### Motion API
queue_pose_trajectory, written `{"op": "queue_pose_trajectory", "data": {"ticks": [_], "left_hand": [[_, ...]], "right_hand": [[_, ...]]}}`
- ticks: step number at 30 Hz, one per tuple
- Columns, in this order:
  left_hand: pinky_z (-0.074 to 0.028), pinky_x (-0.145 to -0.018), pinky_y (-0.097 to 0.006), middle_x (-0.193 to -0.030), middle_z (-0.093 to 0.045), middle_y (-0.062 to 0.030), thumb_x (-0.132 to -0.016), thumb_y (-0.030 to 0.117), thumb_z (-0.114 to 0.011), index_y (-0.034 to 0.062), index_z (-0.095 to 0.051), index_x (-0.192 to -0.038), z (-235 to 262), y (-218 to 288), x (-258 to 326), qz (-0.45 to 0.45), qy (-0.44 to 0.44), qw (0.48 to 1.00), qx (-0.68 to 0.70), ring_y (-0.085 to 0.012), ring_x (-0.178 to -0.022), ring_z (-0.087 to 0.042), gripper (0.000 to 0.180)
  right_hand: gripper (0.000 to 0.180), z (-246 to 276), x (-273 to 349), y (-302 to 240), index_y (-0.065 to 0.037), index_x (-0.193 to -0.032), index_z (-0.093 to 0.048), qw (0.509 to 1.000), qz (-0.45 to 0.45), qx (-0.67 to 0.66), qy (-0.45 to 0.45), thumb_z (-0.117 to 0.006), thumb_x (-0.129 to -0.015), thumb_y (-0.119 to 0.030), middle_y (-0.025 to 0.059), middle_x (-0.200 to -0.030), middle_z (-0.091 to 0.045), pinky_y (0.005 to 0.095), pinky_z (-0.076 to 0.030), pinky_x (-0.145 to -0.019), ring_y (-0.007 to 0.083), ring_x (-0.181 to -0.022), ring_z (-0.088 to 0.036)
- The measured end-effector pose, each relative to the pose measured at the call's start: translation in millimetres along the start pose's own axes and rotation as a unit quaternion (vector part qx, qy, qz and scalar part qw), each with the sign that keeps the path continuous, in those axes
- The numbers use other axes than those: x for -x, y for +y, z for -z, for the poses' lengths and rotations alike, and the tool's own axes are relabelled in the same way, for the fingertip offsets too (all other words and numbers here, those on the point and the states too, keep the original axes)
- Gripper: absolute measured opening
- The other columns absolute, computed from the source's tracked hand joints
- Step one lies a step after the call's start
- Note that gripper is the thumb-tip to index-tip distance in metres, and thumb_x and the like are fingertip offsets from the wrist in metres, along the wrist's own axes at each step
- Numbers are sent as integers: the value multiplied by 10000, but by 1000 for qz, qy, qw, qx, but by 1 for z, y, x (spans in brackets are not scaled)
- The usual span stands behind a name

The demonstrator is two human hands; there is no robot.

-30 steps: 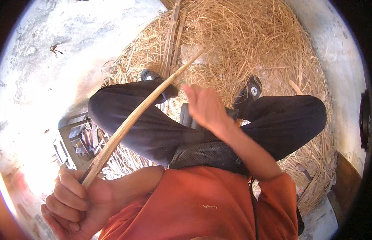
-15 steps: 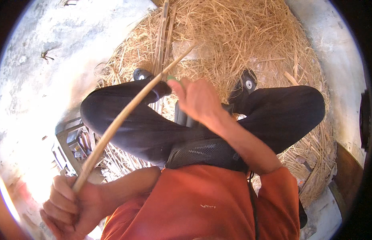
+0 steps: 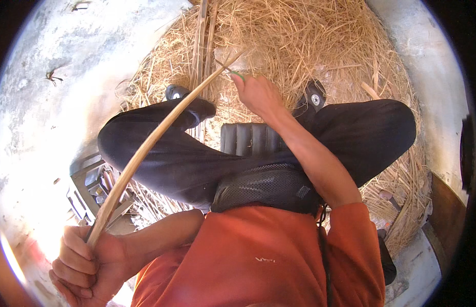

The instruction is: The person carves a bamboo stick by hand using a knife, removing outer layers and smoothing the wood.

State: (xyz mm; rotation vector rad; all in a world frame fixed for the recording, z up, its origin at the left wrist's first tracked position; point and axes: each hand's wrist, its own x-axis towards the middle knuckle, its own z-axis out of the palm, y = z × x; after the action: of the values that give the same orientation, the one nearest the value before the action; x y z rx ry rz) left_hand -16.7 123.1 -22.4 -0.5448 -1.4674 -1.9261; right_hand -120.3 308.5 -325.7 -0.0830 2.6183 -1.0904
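At far left, beside the mottled pale wall (image 3: 38,128), the left hand (image 3: 82,266) sits low, its forearm reaching out sideways from the orange shirt (image 3: 248,256) with the wrist close to straight. Its fingers are curled in a fist, stacked one above another and clamped round the thick lower end of a long pale wooden stick (image 3: 151,139). The stick climbs from that fist toward the upper middle, bowing slightly, passing above the dark-trousered left leg (image 3: 161,153) and narrowing to a tip over the straw (image 3: 299,30). A small wooden frame (image 3: 84,189) stands just right of the wall, near the fist. Further right, a black ribbed pad (image 3: 250,139) lies between the folded legs. Above it, the right hand (image 3: 261,94) is closed around a small knife with a green handle (image 3: 239,75), thumb side toward the stick; the lower fingers are folded, and how they wrap the handle cannot be told. The thin blade crosses the stick near its tip; whether it bites in cannot be told. The right forearm slants from the elbow at lower right up and leftward, passing over the right leg (image 3: 371,138).
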Motion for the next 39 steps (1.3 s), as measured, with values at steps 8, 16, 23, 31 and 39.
{"op": "queue_pose_trajectory", "data": {"ticks": [8, 16, 23, 31, 39], "left_hand": [[-249, -489, -260, -423, -278, 69, -757, 145, -479, 191, -326, -533, 8, 3, 0, 25, -20, 999, 40, -81, -389, -245, 275], [-245, -487, -259, -430, -280, 71, -735, 158, -484, 186, -329, -531, 30, 23, -3, -10, 32, 997, -66, -81, -395, -253, 257], [-261, -495, -282, -453, -309, 69, -724, 169, -493, 191, -341, -538, 3, -3, 6, 28, -25, 993, 110, -85, -402, -272, 241], [-262, -509, -262, -455, -311, 68, -753, 187, -497, 178, -376, -595, 6, 7, 0, 40, -54, 996, 52, -78, -387, -276, 199], [-262, -522, -281, -463, -322, 68, -764, 204, -476, 174, -378, -581, 30, 15, 2, -15, 24, 998, -62, -81, -405, -288, 210]], "right_hand": [[623, -14, -17, 32, 80, -879, -639, 998, -47, 30, -31, -305, -980, -436, 308, -789, -617, 508, -488, -744, 444, -797, -621], [551, -27, -21, 56, 52, -1043, -579, 998, -61, -33, -3, -314, -977, -426, 287, -860, -631, 515, -476, -772, 450, -851, -611], [495, -20, -26, 36, 36, -997, -555, 999, -32, 29, -19, -333, -981, -406, 280, -818, -621, 519, -480, -686, 426, -789, -619], [519, -57, -46, 81, 1, -892, -542, 988, -42, -148, -29, -337, -972, -470, 193, -702, -588, 422, -462, -575, 337, -601, -569], [492, -5, -25, 9, -3, -883, -556, 999, 26, -22, -7, -321, -983, -423, 203, -692, -587, 459, -465, -561, 319, -589, -593]]}}
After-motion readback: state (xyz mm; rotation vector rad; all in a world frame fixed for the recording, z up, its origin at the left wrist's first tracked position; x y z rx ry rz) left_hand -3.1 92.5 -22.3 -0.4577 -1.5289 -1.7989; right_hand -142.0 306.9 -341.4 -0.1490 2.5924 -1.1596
